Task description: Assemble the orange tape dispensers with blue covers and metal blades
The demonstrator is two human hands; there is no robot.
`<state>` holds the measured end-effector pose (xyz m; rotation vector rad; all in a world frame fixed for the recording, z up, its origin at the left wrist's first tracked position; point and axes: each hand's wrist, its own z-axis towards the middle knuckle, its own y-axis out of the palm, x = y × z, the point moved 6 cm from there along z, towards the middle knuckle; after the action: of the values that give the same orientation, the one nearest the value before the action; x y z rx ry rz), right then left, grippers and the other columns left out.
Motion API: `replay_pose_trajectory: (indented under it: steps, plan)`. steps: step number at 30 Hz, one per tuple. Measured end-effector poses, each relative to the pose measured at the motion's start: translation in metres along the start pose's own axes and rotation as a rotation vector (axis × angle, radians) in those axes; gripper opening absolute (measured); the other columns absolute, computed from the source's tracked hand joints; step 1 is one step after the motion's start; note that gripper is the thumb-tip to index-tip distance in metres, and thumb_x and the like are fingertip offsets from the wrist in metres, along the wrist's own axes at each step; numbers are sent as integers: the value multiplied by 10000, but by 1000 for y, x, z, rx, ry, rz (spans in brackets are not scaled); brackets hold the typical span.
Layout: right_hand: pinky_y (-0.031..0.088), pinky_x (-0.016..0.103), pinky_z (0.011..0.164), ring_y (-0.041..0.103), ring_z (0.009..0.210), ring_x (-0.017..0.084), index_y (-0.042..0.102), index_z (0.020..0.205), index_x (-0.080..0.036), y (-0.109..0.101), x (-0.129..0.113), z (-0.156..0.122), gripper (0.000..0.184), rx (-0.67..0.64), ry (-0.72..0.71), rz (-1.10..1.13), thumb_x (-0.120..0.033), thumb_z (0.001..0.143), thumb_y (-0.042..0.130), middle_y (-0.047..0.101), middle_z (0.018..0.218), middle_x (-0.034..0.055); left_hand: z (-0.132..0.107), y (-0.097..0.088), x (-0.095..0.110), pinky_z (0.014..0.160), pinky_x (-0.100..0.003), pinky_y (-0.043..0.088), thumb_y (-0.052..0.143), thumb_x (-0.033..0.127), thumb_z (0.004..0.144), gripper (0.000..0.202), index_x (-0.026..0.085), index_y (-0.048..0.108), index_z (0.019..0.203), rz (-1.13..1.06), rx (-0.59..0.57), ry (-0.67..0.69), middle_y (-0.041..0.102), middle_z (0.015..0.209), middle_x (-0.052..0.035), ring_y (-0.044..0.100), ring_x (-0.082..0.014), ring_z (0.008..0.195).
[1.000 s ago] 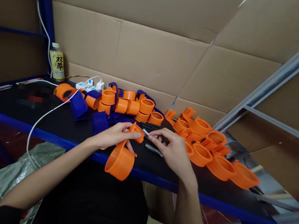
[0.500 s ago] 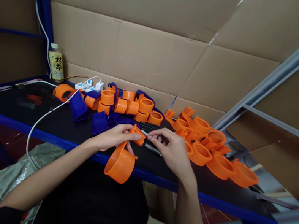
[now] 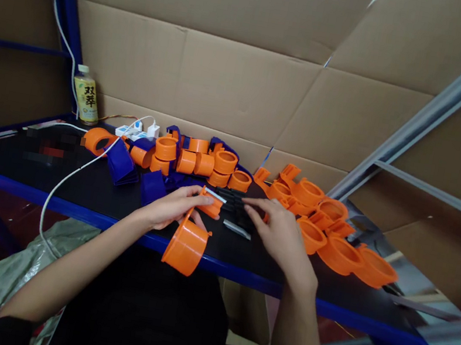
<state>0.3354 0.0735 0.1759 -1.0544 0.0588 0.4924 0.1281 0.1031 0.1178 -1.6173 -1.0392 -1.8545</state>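
Note:
My left hand [image 3: 180, 206] is closed around an orange plastic tape dispenser [image 3: 187, 247], its round ring hanging below the fingers. Along the dispenser's upper end lies a toothed metal blade [image 3: 215, 195], close to my left thumb. My right hand [image 3: 276, 231] hovers over a pile of dark strips [image 3: 240, 207], thumb and forefinger a little apart with nothing visible between them. Its other fingers are curled and partly hidden. A loose silvery strip [image 3: 237, 229] rests on the black tabletop between the two hands.
Several orange dispensers [image 3: 340, 256] crowd the right side. More orange rings [image 3: 224, 162] stand at the back among blue plastic pieces [image 3: 121, 164]. A white cable [image 3: 79, 171] crosses the left side from a power strip [image 3: 130, 132], and a bottle [image 3: 86, 96] stands in the back left corner.
My right hand has let go of the toothed blade and moved right, over the dark strips. The blade now lies along the dispenser's end. My left hand has barely moved.

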Motion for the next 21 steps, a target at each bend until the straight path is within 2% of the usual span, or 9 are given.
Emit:
replay_pose_trajectory:
  steps: [3, 5, 13, 15, 17, 21]
  plan:
    - [510, 371, 802, 695, 980, 270, 777, 1076, -250, 5, 16, -5, 197, -166, 60, -199, -247, 928, 648, 769, 1050, 78, 0, -2, 2, 540, -306, 616, 695, 413, 908, 339, 160, 592, 1109, -5, 0, 13, 747, 1174, -186, 775, -230, 686]
    - [501, 361, 786, 696, 987, 277, 776, 1048, -241, 10, 22, -6, 193, -218, 102, -259, -188, 891, 678, 772, 1038, 80, -1, -2, 3, 542, -308, 619, 686, 404, 915, 330, 156, 597, 1113, -5, 4, 16, 747, 1175, -190, 774, -228, 683]
    - [480, 336, 755, 702, 948, 269, 762, 1023, -233, 23, 30, -3, 220, -239, 144, -312, -143, 831, 704, 748, 1032, 93, -3, -3, 7, 554, -306, 620, 689, 396, 918, 319, 152, 597, 1102, -15, 18, 19, 749, 1169, -195, 775, -230, 683]
    - [472, 327, 712, 695, 896, 257, 757, 1017, -242, 18, 30, -2, 204, -212, 136, -290, -170, 832, 708, 740, 995, 81, -2, -3, 7, 568, -304, 622, 696, 393, 917, 322, 149, 593, 1099, -22, 23, 19, 754, 1152, -195, 776, -228, 689]
    - [472, 322, 691, 681, 853, 238, 743, 1024, -250, 7, 24, -1, 180, -124, 103, -215, -226, 848, 710, 725, 961, 65, -1, -3, 7, 585, -305, 626, 702, 390, 917, 328, 147, 587, 1105, -31, 33, 25, 762, 1119, -189, 778, -228, 698]
    - [514, 321, 710, 651, 806, 197, 710, 1028, -232, -12, -5, -4, 182, 80, -62, 106, -357, 896, 703, 700, 966, 60, 0, -2, 4, 596, -307, 629, 718, 401, 908, 358, 149, 579, 1121, -26, 58, 40, 771, 1058, -164, 777, -222, 689]
